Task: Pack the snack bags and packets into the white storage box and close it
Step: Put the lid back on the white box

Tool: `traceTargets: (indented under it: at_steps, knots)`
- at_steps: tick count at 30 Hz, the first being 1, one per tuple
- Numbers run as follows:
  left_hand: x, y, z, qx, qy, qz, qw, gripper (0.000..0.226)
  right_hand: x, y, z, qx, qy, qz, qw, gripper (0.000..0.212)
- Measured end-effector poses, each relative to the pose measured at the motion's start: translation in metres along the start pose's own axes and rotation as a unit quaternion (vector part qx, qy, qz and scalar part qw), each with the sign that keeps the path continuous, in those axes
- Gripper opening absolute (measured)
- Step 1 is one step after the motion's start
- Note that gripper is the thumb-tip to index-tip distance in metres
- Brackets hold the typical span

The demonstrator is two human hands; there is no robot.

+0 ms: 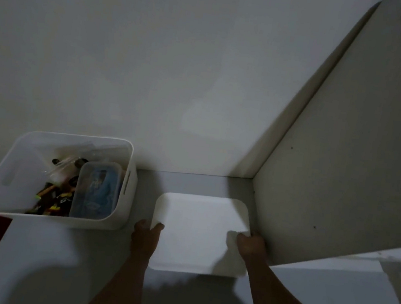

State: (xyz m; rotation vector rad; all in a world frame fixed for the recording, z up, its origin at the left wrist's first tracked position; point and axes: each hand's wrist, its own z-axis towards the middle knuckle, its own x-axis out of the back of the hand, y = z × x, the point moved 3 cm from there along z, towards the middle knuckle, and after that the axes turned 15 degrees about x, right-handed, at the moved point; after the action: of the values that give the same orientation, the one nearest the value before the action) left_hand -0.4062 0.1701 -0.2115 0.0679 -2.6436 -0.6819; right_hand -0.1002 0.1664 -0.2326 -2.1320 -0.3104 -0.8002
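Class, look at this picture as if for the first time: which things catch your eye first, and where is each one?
The eye goes first to the bright white lid low in the middle, held at its sides by the left hand and right hand. Next comes the open white storage box to its left, with colourful snack packets and a clear tub inside. Both sit on a grey shelf in dim light.

Matt white plastic box [22, 161], smooth lid [199, 230]

Both forearms [284, 303] look bare, seemingly no sleeves or jewellery.
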Motion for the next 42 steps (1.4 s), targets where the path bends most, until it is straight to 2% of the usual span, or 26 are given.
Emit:
traceTargets:
  at_steps: [3,7,11,16,21,23,29,31,33,36,42]
  knots:
    - [0.001,-0.004,-0.007,-0.019,-0.017,0.013,1.000,0.057,0.006,0.000,-0.010,-0.024,0.036,0.017,0.999,0.043]
    - [0.008,0.013,-0.032,-0.062,-0.040,0.017,0.997,0.014,0.022,-0.002,-0.029,-0.003,0.107,0.057,0.993,0.044]
    - [0.021,0.039,-0.055,-0.124,-0.062,0.042,0.989,0.043,0.035,-0.018,-0.055,0.013,0.151,0.084,0.985,0.042]
    - [0.045,0.076,-0.090,-0.188,-0.078,0.053,0.978,0.048,0.055,-0.053,-0.088,0.035,0.196,0.114,0.973,0.040]
    - [0.091,0.110,-0.111,-0.230,-0.102,0.081,0.965,0.065,0.054,-0.093,-0.123,0.055,0.259,0.142,0.954,0.038]
    - [0.118,0.120,-0.114,-0.245,-0.090,0.082,0.962,0.064,0.043,-0.111,-0.136,0.069,0.258,0.168,0.949,0.034]
    - [0.216,0.136,-0.099,-0.270,-0.043,0.060,0.960,0.041,-0.003,-0.181,-0.184,0.120,0.229,0.227,0.939,0.021]
    - [0.251,0.135,-0.087,-0.267,-0.024,0.047,0.962,0.037,-0.029,-0.204,-0.192,0.154,0.215,0.210,0.941,0.029]
    - [0.284,0.130,-0.070,-0.255,0.002,0.028,0.967,0.043,-0.058,-0.219,-0.184,0.172,0.215,0.196,0.941,0.039]
    - [0.327,0.118,-0.045,-0.232,0.034,-0.005,0.972,0.056,-0.097,-0.254,-0.197,0.186,0.197,0.176,0.946,0.033]
    - [0.380,0.096,0.019,-0.193,0.091,0.002,0.977,0.062,-0.156,-0.300,-0.207,0.216,0.117,0.145,0.958,0.038]
